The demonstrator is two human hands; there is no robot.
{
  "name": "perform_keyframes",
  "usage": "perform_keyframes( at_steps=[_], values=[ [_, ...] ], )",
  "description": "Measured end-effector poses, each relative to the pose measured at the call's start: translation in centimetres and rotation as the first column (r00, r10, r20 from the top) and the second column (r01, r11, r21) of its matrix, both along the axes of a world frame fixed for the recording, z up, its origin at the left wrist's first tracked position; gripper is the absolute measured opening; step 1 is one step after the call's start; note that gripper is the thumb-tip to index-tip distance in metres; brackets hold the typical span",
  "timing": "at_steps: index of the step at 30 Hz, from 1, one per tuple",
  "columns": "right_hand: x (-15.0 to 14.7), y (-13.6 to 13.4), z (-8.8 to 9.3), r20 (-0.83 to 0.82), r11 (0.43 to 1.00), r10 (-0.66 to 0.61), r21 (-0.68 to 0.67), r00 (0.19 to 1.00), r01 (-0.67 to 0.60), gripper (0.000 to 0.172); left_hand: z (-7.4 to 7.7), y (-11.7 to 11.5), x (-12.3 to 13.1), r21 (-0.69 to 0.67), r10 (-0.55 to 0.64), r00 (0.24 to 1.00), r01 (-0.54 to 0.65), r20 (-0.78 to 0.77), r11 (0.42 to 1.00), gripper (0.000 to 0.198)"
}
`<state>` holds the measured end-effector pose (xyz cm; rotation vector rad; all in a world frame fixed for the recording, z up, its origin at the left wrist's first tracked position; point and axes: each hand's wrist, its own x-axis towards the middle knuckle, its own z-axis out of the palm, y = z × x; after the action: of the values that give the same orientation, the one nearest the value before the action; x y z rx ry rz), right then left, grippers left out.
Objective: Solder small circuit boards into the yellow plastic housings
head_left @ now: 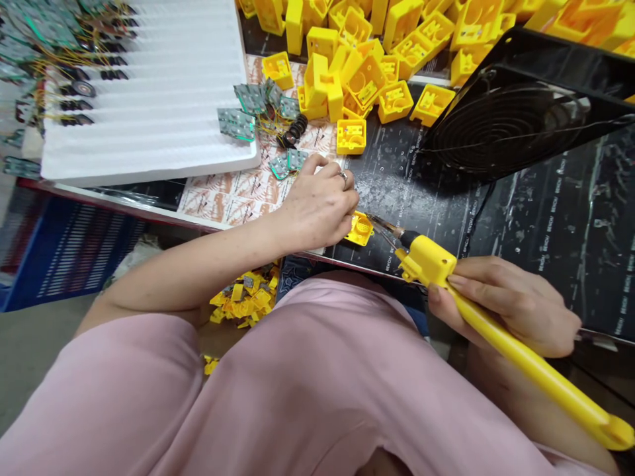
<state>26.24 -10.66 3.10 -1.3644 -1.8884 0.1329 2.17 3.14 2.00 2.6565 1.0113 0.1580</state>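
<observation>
A small open yellow plastic case (361, 229) lies near the table's front edge. My left hand (322, 201), with a ring on one finger, is closed at its left side; the fingers partly cover it. In my right hand (516, 304) is a yellow soldering iron (526, 367), gripped by its handle. The iron's metal tip (384, 225) points left and reaches the right edge of the case. Just beyond my left hand lie small green circuit boards (289, 162). One more yellow case (351, 137) stands past my fingers, its open side showing.
A heap of yellow cases (364, 73) covers the back. At right stands a black fan (516, 119). A white ribbed foam tray (163, 86) at left carries round black parts wired to circuit boards (44, 26). Below are a blue crate (74, 238) and yellow pieces (245, 301).
</observation>
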Motion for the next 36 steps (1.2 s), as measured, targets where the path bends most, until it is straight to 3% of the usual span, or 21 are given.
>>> perform_keyframes(
  at_steps=[2,5,8,10,13,16,17,19,22,25,32,34,36],
  values=[
    [0.0,0.1,0.2,0.078,0.991,0.101,0.082,0.992,-0.107,0.024,-0.1,0.0,0.0,0.008,0.000,1.000,0.000,0.010,1.000,0.015],
    [0.2,0.2,0.0,0.120,0.991,0.089,0.086,0.989,-0.100,0.023,-0.2,-0.1,0.1,0.046,-0.001,1.000,0.001,0.001,0.999,0.013],
    [0.3,-0.2,-1.0,0.002,0.989,0.072,0.129,0.997,-0.072,0.021,-0.1,-0.2,0.3,0.064,0.000,0.999,0.003,-0.042,0.998,0.011],
    [0.2,-0.6,-1.8,-0.115,0.990,0.048,0.135,0.992,-0.032,0.029,0.3,-0.2,0.2,0.061,0.030,0.999,-0.029,-0.011,0.998,0.012],
    [-0.2,-1.2,-2.5,-0.186,0.990,-0.099,0.083,0.978,0.116,0.047,1.1,0.1,-1.1,0.027,0.184,0.959,-0.194,0.216,0.981,0.030],
    [-0.4,-1.2,-2.5,-0.153,0.983,-0.136,0.106,0.979,0.153,0.054,1.2,0.1,-3.2,-0.061,0.387,0.810,-0.403,0.440,0.913,0.026],
    [-0.4,-1.1,-2.4,-0.131,0.986,-0.112,0.109,0.985,0.127,0.053,0.9,-0.1,-3.8,-0.065,0.425,0.785,-0.446,0.452,0.893,0.024],
    [-0.3,-1.0,-2.2,-0.108,0.991,-0.081,0.098,0.991,0.092,0.048,-0.1,-0.8,-4.5,-0.006,0.452,0.804,-0.488,0.387,0.873,0.026],
    [-0.4,-0.9,-1.9,-0.094,0.995,-0.082,0.056,0.992,0.088,0.042,-1.6,-2.3,-4.6,0.133,0.448,0.851,-0.495,0.274,0.859,0.030],
    [-0.4,-1.1,-2.2,-0.110,0.993,-0.083,0.070,0.990,0.091,0.046,-2.1,-3.1,-4.7,0.206,0.454,0.847,-0.514,0.276,0.833,0.033],
    [0.3,-0.3,-3.9,-0.196,0.970,-0.003,0.239,0.981,0.051,0.067,-2.4,-2.6,-5.0,0.102,0.407,0.879,-0.441,0.249,0.891,0.031],
    [0.3,-0.3,-4.1,-0.204,0.973,0.020,0.227,0.979,0.028,0.065,-2.6,-2.7,-4.0,0.132,0.369,0.881,-0.420,0.294,0.898,0.030],
    [0.5,-0.7,-4.2,-0.237,0.990,-0.021,0.130,0.971,0.053,0.057,-2.8,-2.8,-3.0,0.140,0.333,0.889,-0.390,0.313,0.910,0.028]
  ],
)
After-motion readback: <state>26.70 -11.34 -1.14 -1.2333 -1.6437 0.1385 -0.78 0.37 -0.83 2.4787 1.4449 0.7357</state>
